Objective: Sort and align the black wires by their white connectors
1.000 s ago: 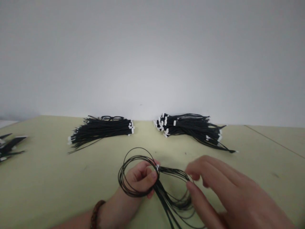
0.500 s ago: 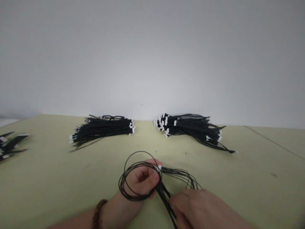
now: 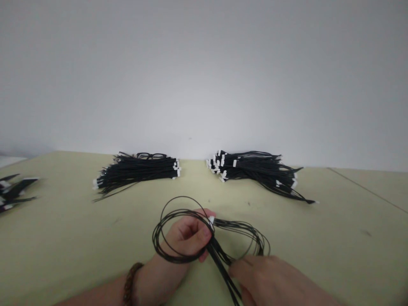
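Observation:
A looped bundle of thin black cables [image 3: 172, 257] is pinched between the thumb and fingers of my left hand [image 3: 188, 239]. Its coil rings the hand, with one thin strand standing out above the rest. A white connector [image 3: 211, 220] sits by my left fingertips, and the wires from it arc to the right. My right hand [image 3: 267, 274] is closed on the bundle lower right, where the curved wires run into its fingers; the fingertips are partly hidden. Straight black strands pass down between the hands and out of the bottom edge.
At the back left lies a pile of black cables [image 3: 140, 170] with white connectors, and eyeglasses [image 3: 151, 156] behind it. A second cable pile [image 3: 255, 168] lies back right. More blurred cables [image 3: 14, 189] are at the far left. The yellowish table [image 3: 79, 238] meets a pale wall [image 3: 204, 76].
My left hand and the coil have moved slightly up and left. Wires on the right now form a fuller arc into my right hand, which has shifted a little.

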Demonstrator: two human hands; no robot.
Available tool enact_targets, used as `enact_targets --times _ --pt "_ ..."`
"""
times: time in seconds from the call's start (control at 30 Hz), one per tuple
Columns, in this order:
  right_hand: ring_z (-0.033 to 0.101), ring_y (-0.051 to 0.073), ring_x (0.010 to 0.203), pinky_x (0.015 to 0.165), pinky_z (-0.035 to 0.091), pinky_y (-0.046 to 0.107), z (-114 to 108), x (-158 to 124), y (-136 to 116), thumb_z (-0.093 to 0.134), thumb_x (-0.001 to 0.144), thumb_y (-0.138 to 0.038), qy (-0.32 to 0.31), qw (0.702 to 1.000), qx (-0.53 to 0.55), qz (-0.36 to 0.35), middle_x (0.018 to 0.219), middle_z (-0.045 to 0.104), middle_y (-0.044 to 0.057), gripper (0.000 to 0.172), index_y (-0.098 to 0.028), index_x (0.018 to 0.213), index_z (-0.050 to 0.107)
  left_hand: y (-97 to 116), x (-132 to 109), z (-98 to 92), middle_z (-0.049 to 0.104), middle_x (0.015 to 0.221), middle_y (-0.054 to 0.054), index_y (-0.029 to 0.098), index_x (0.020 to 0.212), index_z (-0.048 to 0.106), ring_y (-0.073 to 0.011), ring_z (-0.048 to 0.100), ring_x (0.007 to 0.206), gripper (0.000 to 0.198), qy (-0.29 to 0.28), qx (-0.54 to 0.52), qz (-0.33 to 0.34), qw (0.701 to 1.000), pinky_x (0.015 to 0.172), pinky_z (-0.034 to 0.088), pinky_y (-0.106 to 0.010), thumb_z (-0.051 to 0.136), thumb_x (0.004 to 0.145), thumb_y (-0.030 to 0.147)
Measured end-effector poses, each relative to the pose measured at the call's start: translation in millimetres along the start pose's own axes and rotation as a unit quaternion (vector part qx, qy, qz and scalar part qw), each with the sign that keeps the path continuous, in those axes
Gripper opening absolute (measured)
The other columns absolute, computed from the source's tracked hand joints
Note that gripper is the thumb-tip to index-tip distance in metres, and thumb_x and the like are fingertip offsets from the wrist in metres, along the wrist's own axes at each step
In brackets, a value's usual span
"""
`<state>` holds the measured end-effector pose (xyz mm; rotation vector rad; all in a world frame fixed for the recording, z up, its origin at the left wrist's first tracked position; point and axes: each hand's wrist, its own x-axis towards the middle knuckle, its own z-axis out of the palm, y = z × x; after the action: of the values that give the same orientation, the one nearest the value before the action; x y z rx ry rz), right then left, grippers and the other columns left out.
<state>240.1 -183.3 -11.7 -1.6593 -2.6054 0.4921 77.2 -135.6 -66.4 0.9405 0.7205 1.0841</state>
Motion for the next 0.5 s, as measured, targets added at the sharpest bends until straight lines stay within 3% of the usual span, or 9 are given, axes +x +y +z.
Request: enact_targets --times 0.17,0.3,0.5 --pt "0.063 0.015 0.062 0.055 0.043 0.019 -7.3 -0.2 1.0 0.049 0.076 -0.007 0.074 0.99 0.102 -0.056 0.07 0.068 -0.001 0.021 -0.021 0.069 0.064 1.0 -1.1 1.6 0.055 0.054 0.005 0.019 0.093 0.068 -0.0035 0.044 0.038 0.037 -0.049 -0.033 -0.005 0.998 0.038 0.028 -0.014 0.081 0.063 0.037" --pt "0.055 0.011 0.052 0.048 0.036 0.018 -10.1 -0.4 1.8 0.046 0.085 -0.014 0.071 0.988 0.131 -0.036 0.057 0.061 -0.004 0.029 -0.02 0.058 0.053 3.5 -3.0 5.6 0.055 0.052 0.006 0.02 0.088 0.068 -0.0037 0.044 0.038 0.035 -0.063 -0.044 -0.011 0.997 0.037 0.029 -0.014 0.082 0.062 0.037" --pt "0.041 0.007 0.043 0.043 0.026 0.018 -2.0 2.8 0.0 0.048 0.077 -0.01 0.122 0.985 0.116 -0.031 0.048 0.049 -0.006 0.026 -0.018 0.052 0.046 2.5 -3.3 5.4 0.055 0.054 0.006 0.02 0.087 0.068 -0.0031 0.044 0.037 0.03 -0.055 -0.046 -0.016 0.997 0.036 0.028 -0.013 0.082 0.064 0.032"
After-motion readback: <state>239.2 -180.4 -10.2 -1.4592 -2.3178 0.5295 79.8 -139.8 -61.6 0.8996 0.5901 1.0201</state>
